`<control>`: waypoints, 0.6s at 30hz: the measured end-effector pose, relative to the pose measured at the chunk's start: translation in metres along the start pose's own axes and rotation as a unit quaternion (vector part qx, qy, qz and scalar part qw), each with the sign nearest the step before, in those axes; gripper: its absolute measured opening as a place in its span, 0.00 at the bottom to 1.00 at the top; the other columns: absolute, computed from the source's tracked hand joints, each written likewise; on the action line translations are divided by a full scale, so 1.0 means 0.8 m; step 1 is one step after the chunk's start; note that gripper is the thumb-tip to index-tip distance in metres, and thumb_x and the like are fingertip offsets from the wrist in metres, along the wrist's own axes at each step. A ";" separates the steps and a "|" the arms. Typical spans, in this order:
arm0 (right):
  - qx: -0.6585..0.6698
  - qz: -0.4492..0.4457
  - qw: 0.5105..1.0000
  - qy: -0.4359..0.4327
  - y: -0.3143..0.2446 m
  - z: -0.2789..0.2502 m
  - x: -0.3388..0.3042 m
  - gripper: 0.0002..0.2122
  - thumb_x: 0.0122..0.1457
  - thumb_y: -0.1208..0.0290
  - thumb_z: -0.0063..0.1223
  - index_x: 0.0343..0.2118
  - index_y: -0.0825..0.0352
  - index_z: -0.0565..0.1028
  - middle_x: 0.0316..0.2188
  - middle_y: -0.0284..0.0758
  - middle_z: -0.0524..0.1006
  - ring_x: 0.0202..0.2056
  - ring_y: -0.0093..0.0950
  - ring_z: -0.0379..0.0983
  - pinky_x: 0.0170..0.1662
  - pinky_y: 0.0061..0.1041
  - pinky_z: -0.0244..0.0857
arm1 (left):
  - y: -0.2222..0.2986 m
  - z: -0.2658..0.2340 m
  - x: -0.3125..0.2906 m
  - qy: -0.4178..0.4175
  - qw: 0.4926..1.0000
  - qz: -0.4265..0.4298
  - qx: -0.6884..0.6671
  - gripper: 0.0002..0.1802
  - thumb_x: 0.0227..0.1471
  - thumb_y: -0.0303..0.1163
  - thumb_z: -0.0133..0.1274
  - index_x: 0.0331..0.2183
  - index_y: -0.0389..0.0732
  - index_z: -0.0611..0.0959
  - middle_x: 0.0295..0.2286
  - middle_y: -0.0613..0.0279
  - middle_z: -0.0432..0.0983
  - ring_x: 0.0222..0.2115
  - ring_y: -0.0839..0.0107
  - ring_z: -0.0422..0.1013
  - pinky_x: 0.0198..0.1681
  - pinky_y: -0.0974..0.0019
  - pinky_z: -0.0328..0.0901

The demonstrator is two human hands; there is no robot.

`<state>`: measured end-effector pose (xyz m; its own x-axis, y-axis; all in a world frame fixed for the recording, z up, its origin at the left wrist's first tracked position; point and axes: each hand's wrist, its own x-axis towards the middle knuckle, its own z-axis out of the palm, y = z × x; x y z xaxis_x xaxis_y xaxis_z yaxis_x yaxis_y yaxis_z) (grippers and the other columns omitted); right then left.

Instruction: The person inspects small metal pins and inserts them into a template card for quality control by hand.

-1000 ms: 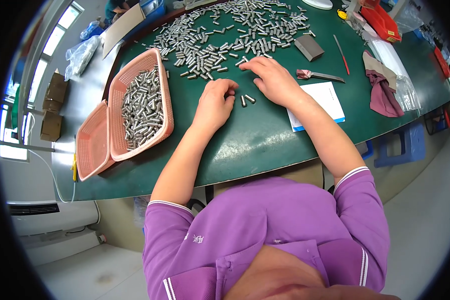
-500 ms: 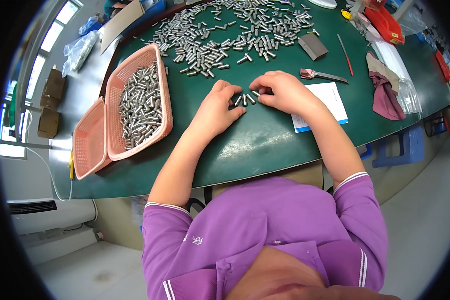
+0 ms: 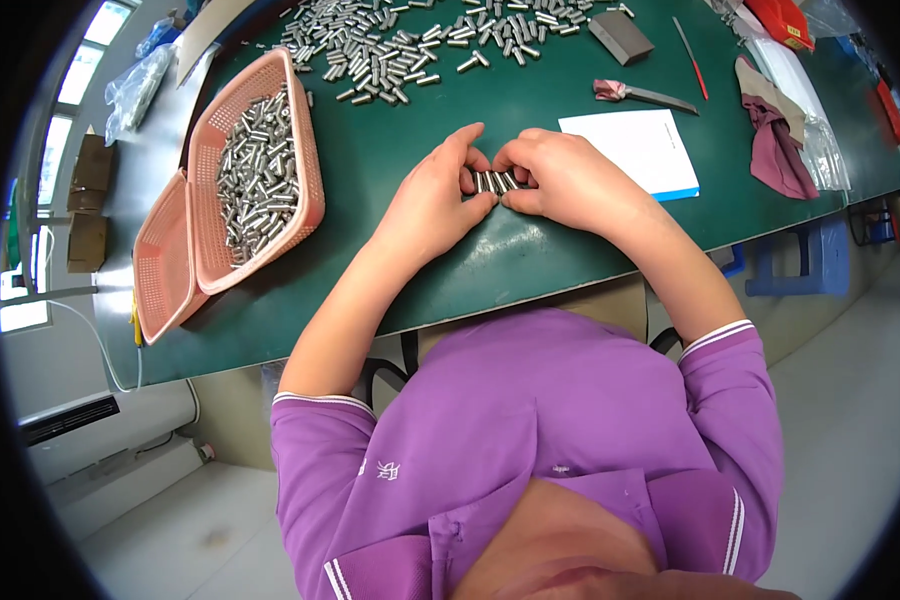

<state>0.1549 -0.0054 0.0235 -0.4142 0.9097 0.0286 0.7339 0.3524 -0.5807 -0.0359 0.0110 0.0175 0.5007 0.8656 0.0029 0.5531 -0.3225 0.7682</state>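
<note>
A short row of shiny metal pins (image 3: 495, 182) stands side by side on the green table, squeezed between my two hands. From the left, my left hand (image 3: 432, 195) presses its thumb and fingers on that end of the row, its index finger raised. My right hand (image 3: 570, 182) closes on the other end with bent fingers and thumb. The fingers hide some of the pins. Beyond the hands lies a wide spread of similar loose pins (image 3: 370, 50). To the left, a pink plastic basket (image 3: 312, 185) holds a heap of the same pins (image 3: 255, 185).
A smaller pink basket (image 3: 165, 270) adjoins the large one. On the right are a white paper sheet (image 3: 640, 145), a blade with a wrapped handle (image 3: 655, 97), a grey block (image 3: 620, 37), a thin red-handled tool (image 3: 691, 65) and a maroon cloth (image 3: 778, 155). A blue stool (image 3: 802, 265) stands beyond the table edge.
My hands have come closer together, and the pins that stood spaced apart are now pushed into a tight row. The whole view has shifted, so the table's things appear higher.
</note>
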 end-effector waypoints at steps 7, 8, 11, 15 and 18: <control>0.044 -0.006 0.998 0.035 -0.021 0.013 -0.071 0.14 0.45 0.75 0.61 0.37 0.65 0.74 0.26 0.35 0.72 0.30 0.33 0.72 0.33 0.31 0.66 | 0.021 0.025 -0.066 -0.003 0.999 0.027 -0.023 0.38 0.40 0.20 0.59 0.55 0.37 0.66 0.37 0.59 0.74 0.32 0.66 0.69 0.40 0.63 0.67; 0.059 -0.009 0.997 0.054 -0.023 0.015 -0.076 0.13 0.46 0.74 0.61 0.36 0.66 0.73 0.27 0.37 0.73 0.32 0.36 0.72 0.35 0.34 0.66 | 0.022 0.026 -0.071 0.010 0.999 0.036 -0.012 0.39 0.39 0.19 0.61 0.55 0.37 0.66 0.38 0.58 0.73 0.32 0.66 0.69 0.40 0.63 0.67; 0.078 -0.018 0.993 0.087 -0.024 0.022 -0.087 0.13 0.46 0.74 0.62 0.35 0.67 0.73 0.28 0.37 0.73 0.33 0.38 0.72 0.37 0.35 0.66 | 0.022 0.032 -0.076 0.037 0.998 0.055 0.004 0.39 0.39 0.19 0.61 0.55 0.37 0.66 0.38 0.58 0.73 0.32 0.65 0.68 0.41 0.62 0.66; 0.087 -0.011 0.990 0.107 -0.020 0.029 -0.092 0.14 0.46 0.74 0.62 0.37 0.65 0.74 0.28 0.35 0.73 0.33 0.36 0.72 0.37 0.34 0.66 | 0.018 0.040 -0.078 0.052 0.997 0.052 -0.007 0.39 0.39 0.19 0.61 0.55 0.37 0.67 0.36 0.58 0.73 0.33 0.65 0.68 0.41 0.63 0.66; 0.092 0.000 0.990 0.105 -0.018 0.031 -0.093 0.14 0.46 0.74 0.62 0.38 0.64 0.75 0.28 0.34 0.74 0.34 0.35 0.71 0.37 0.34 0.66 | 0.015 0.043 -0.079 0.057 0.997 0.052 -0.021 0.39 0.39 0.19 0.61 0.55 0.37 0.67 0.36 0.59 0.74 0.33 0.65 0.68 0.41 0.63 0.66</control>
<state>0.1619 -0.0834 0.0093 -0.2779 0.9424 0.1861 0.6152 0.3233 -0.7190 -0.0384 -0.0609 0.0045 0.4729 0.8674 0.1552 0.4729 -0.3985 0.7858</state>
